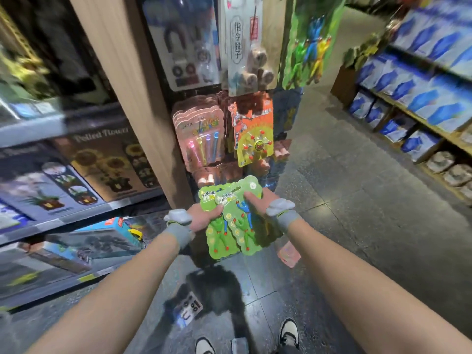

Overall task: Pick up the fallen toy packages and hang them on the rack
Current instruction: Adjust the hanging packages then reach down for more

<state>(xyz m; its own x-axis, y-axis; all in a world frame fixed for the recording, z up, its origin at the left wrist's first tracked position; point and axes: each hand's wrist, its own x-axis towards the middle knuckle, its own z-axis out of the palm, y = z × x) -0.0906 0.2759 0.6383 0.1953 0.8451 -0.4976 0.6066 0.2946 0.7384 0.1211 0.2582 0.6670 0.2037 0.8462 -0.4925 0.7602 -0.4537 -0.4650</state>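
Straight ahead, the rack [229, 103] fills the middle of my view, hung with carded toys; boxed shelves sit to its left, blue-pack shelves far right. Both my forearms reach forward and slightly inward, wrists level, grey bands on each wrist. My left hand [204, 217] is clamped on the left green toy package [217, 241], thumb on the card's face, fingers hidden behind. My right hand [258, 203] is closed on the right green toy package [245, 226], thumb across its upper part. The two cards overlap, held tilted face-up, low in front of the rack's bottom rows, not hung. On the floor [357, 226]: a pink package [290, 254] just right of the held cards, and a magnet package [187, 309] lying nearer my shoes [288, 332], between my forearms.
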